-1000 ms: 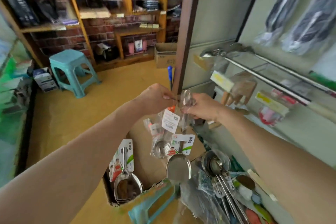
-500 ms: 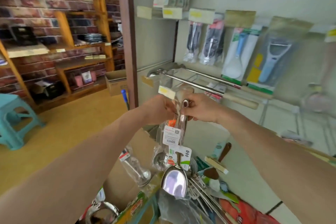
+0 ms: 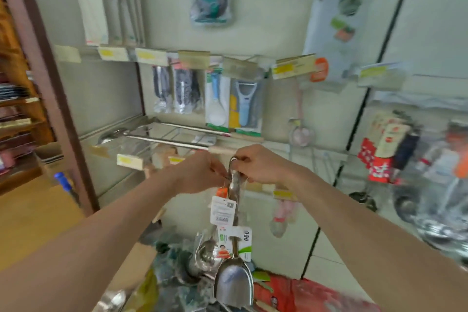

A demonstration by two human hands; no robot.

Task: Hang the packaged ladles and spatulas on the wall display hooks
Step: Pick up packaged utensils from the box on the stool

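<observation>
The hands have risen with their load, and the wall now fills the view. The left hand (image 3: 200, 172) pinches the top of the packaged ladle (image 3: 207, 253). The right hand (image 3: 260, 164) curls round the hooked handle end of the packaged spatula (image 3: 234, 284). Both dangle just short of the display hooks (image 3: 128, 160). Nothing is hung yet, though hanging looks imminent.
</observation>
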